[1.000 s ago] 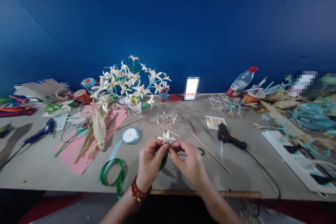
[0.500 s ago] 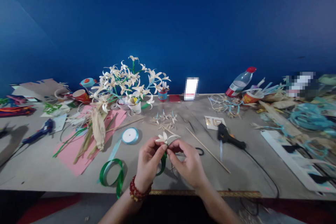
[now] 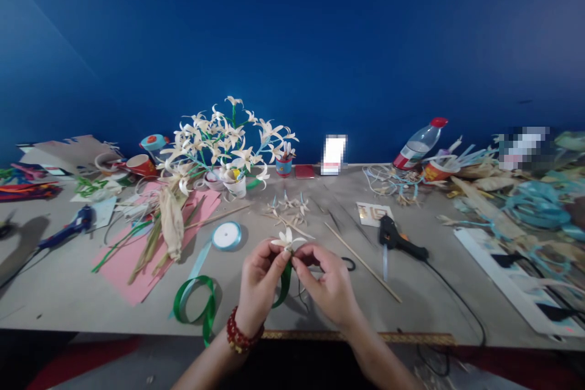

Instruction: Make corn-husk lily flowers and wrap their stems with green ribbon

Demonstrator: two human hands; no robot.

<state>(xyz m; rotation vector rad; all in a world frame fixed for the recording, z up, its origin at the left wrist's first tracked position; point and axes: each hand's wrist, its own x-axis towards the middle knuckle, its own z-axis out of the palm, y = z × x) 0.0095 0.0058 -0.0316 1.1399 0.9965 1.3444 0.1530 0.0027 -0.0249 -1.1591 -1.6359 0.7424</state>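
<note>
Low over the front of the table, both hands meet at a small white craft flower (image 3: 287, 239). My left hand (image 3: 259, 277) is closed, thumb and fingers pinching the flower just under its petals. From the other side, my right hand (image 3: 328, 283) pinches at the flower's base, fingertips close to the left thumb. A green ribbon (image 3: 284, 286) hangs below the fingers; its upper end is hidden by them. Under the right hand a dark scissors-like handle (image 3: 350, 264) shows partly. More green ribbon (image 3: 210, 308) lies looped at the left, by a roll of light blue ribbon (image 3: 226, 235).
Behind stand pots of white flowers (image 3: 235, 186). Several small flower heads (image 3: 299, 210) lie before me. At right are a thin stick (image 3: 365, 265), a black glue gun (image 3: 400, 241) with its cord, and a power strip (image 3: 496, 280). Pink paper (image 3: 132, 283) and a blue glue gun (image 3: 73, 231) lie left.
The white flower has turned slightly between my fingers, its petals now a little higher. The green ribbon below it shows a bit more. Both hands stay in nearly the same place.
</note>
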